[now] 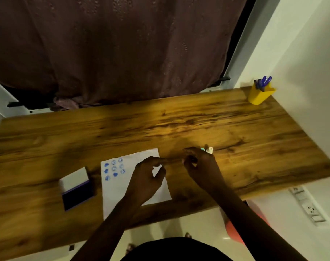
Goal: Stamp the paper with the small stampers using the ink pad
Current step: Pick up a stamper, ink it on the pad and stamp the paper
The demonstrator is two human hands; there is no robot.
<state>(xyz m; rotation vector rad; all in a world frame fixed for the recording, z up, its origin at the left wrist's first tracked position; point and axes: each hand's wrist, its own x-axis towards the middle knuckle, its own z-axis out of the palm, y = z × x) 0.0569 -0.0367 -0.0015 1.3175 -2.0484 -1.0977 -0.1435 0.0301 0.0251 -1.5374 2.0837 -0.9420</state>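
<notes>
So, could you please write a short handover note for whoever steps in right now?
Left hand: over the paper, fingers pinched; contents unclear.
Right hand: right of the paper, by the small stampers; grasp unclear.
Ink pad: open, left of the paper.
Done: nine blue stamps in the paper's upper left.
Left: the remaining paper is blank; carry on inking and stamping.

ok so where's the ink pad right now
In the head view the ink pad lies open on the wooden table, on the person's left, just left of the stamped paper and apart from both hands.
</notes>
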